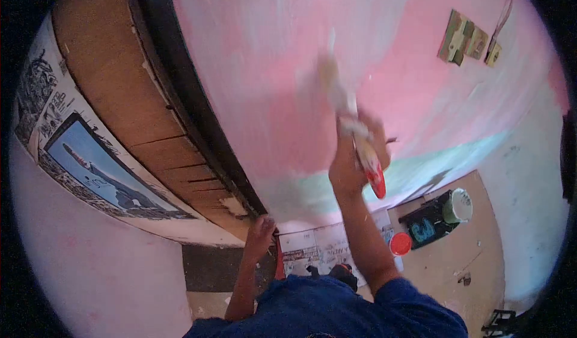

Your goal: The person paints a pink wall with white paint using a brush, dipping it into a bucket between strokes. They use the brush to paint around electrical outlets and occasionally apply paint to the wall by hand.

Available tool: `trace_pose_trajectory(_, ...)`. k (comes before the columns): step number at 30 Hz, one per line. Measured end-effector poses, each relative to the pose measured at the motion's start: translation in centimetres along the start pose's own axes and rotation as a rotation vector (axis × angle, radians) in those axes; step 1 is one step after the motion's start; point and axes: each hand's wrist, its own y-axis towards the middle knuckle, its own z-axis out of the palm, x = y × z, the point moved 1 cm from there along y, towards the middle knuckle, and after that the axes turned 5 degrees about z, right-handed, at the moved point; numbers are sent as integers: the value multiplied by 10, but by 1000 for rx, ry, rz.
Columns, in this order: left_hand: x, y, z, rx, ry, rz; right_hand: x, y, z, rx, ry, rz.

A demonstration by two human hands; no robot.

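Note:
My right hand (359, 152) is closed round the handle of a paintbrush (374, 176), whose butt end is red. The bristle end (330, 73) is blurred and lies over the wall (288, 127), where whitish streaks cover pink paint. Low on the left, my left hand (260, 236) is closed at the lower end of the dark frame edge (210, 121); its fingertips are partly hidden. Brown wooden boarding (150, 109) runs alongside that edge.
Switch plates (463, 37) with a hanging cable are on the wall at upper right. On the floor are a white-rimmed paint bucket (461, 206), a black box (424, 225), a red lid (400, 243) and newspaper sheets (318, 248). A picture (102, 170) hangs left.

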Motion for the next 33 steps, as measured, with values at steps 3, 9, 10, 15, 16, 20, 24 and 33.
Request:
trace_pose_trajectory(3, -24, 6, 7, 5, -171, 42, -42, -13, 26, 198, -279, -376)
trace_pose_trajectory(9, -16, 6, 0, 0, -245, 25, -138, -109, -18, 1136, -341, -291)
trace_pose_trajectory(10, -20, 4, -3, -32, -221, 59, -152, -88, -14, 1342, -217, -270)
trace_pose_trajectory(15, 4, 7, 14, -72, -288, 136, -2, 94, -18, 700, -106, -621)
trace_pose_trajectory(16, -4, 8, 15, -68, -339, 98, -32, 76, -14, 699, -113, -616)
trace_pose_trajectory(20, -12, 3, 23, -74, -320, 40, -115, -55, -19, 816, -569, -484)
trace_pose_trajectory(24, -10, 2, 10, 24, -302, 30, -137, -75, -28, 1333, -481, -322)
trace_pose_trajectory(33, -11, 11, 26, -23, -264, 89, -51, -16, 8, 713, -368, -215)
